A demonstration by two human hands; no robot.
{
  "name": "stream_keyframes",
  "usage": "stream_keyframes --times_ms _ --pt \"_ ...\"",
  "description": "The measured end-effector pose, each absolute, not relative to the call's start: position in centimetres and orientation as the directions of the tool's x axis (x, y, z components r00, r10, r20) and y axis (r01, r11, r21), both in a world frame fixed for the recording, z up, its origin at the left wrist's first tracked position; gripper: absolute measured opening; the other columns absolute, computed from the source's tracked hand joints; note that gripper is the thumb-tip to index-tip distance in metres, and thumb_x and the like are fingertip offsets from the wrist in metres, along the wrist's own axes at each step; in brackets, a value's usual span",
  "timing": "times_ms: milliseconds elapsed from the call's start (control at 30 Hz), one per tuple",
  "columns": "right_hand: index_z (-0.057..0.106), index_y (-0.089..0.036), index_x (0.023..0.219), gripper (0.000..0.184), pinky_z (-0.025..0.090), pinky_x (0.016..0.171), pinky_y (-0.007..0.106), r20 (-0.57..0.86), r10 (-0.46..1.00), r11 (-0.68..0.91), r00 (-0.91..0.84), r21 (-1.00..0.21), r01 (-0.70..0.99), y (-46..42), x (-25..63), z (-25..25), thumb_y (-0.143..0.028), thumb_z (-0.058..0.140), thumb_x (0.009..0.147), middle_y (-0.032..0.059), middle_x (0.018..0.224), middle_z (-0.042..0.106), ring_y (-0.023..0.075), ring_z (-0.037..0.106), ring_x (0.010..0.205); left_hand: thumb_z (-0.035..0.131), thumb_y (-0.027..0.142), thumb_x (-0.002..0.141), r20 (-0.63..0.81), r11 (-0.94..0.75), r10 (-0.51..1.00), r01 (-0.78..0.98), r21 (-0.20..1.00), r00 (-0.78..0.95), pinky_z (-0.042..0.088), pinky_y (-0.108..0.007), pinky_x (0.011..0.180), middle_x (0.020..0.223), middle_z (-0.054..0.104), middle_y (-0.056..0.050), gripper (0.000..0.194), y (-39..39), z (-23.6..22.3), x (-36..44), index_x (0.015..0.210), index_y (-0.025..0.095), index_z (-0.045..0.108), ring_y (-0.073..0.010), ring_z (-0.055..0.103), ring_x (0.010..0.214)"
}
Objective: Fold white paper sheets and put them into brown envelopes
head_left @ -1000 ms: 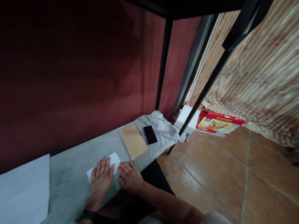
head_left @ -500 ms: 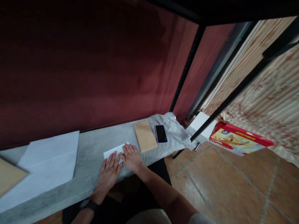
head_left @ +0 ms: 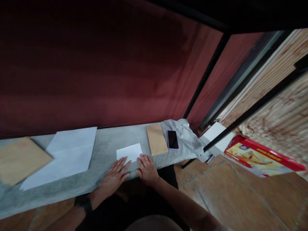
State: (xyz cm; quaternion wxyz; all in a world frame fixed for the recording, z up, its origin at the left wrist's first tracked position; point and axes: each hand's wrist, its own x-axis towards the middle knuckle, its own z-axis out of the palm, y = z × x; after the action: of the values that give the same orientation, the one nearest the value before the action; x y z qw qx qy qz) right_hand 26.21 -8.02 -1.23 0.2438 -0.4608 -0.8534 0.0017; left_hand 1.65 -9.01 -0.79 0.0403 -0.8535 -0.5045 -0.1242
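A small white folded paper (head_left: 130, 152) lies flat on the grey cloth-covered bench (head_left: 106, 157) in front of me. My left hand (head_left: 115, 175) rests at its lower left corner, fingers stretched out and thumb apart. At the paper's lower right corner lies my right hand (head_left: 147, 170), palm down with its fingers extended. Both hands touch the near edge of the paper. To the right of the paper is a brown envelope-like stack (head_left: 157, 140), and beside that a phone (head_left: 172, 140) with a dark screen.
Large white sheets (head_left: 72, 150) lie on the left of the bench, partly under brown paper envelopes (head_left: 24, 158). A dark red panel (head_left: 96, 80) rises behind. Black metal posts (head_left: 204, 77) stand at the right. A red and yellow box (head_left: 262, 157) is near the tiled floor (head_left: 231, 192).
My hands have slid back toward me and apart, so more of the white paper shows. The view has shifted left, bringing more of the brown envelopes into sight.
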Motion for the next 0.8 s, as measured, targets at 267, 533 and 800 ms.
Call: stream_keyframes --times_ms 267,533,800 --pt "0.057 -0.016 0.14 0.044 0.032 0.12 0.044 0.302 0.781 0.616 -0.546 -0.236 0.751 -5.3 27.7 1.2 -0.037 0.052 0.102 0.0107 0.146 0.057 0.0249 0.047 0.139 0.034 0.024 0.096 -0.001 -0.463 0.886 0.884 0.055 0.464 0.041 -0.041 0.114 0.148 0.056 -0.011 0.05 -6.6 0.8 2.1 0.14 0.019 0.058 -0.0233 0.052 0.137" --pt "0.057 -0.009 0.138 0.044 0.033 0.119 0.045 0.283 0.807 0.578 -0.518 -0.201 0.791 -4.6 26.2 0.8 -0.027 0.054 0.098 0.0163 0.142 0.059 0.0279 0.047 0.137 0.035 -0.001 0.084 -0.017 -0.38 0.925 0.924 0.032 0.381 0.048 -0.045 0.107 0.142 0.059 -0.017 0.061 -6.0 2.5 5.1 0.137 0.019 0.059 -0.0263 0.056 0.133" --pt "0.066 -0.019 0.128 0.033 0.038 0.115 0.039 0.255 0.828 0.558 -0.499 -0.284 0.78 -2.7 25.1 2.7 -0.016 0.052 0.098 0.0101 0.133 0.066 0.022 0.057 0.125 0.037 0.007 0.086 0.067 -0.352 0.935 0.933 0.075 0.348 0.05 -0.041 0.096 0.105 0.074 -0.014 0.04 -5.8 6.7 6.0 0.104 0.018 0.07 -0.0266 0.068 0.104"
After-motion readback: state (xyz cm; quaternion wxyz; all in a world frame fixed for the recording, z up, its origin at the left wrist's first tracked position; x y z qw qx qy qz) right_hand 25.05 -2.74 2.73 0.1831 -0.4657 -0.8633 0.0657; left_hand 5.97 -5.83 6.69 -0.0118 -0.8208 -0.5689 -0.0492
